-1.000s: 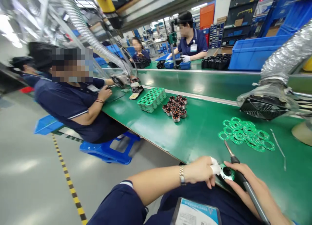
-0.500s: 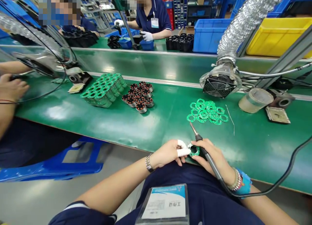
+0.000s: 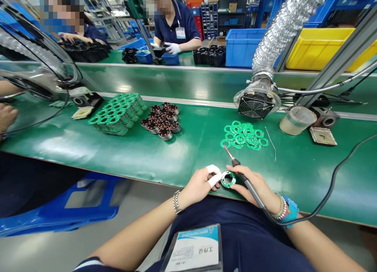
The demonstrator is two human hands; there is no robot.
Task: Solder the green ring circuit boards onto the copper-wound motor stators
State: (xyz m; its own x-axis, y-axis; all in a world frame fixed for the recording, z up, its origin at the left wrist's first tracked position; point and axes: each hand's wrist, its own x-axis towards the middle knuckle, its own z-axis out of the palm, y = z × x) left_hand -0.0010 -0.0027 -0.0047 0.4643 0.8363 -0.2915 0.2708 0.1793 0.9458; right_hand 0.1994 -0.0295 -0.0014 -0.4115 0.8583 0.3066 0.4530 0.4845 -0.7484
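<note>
Near the table's front edge, a green ring-shaped circuit board (image 3: 224,183) with a pale metallic rim is between my hands. My left hand (image 3: 203,183), white covers on its thumb and index finger, pinches the ring's left side. My right hand (image 3: 259,183) has a soldering iron (image 3: 250,189) lying across it, tip pointing up and away to the left. The thumb and a finger of that hand also touch the ring's right side. Beyond the iron's tip lies a loose pile of green ring boards (image 3: 244,135). Whatever sits beneath the held ring is hard to see.
Copper-wound stators (image 3: 165,134) stand in a group left of centre, beside stacked green boards (image 3: 113,115). A fume fan (image 3: 255,107) hangs behind the loose boards. Right of it are a solder wire (image 3: 271,144), a cup (image 3: 297,121) and a sponge holder (image 3: 323,136). Co-workers sit left and opposite.
The ring has turned so its round face shows more fully, and my fingers have shifted around it. The view has moved slightly right. Opposite, a co-worker's gloved hands have come together.
</note>
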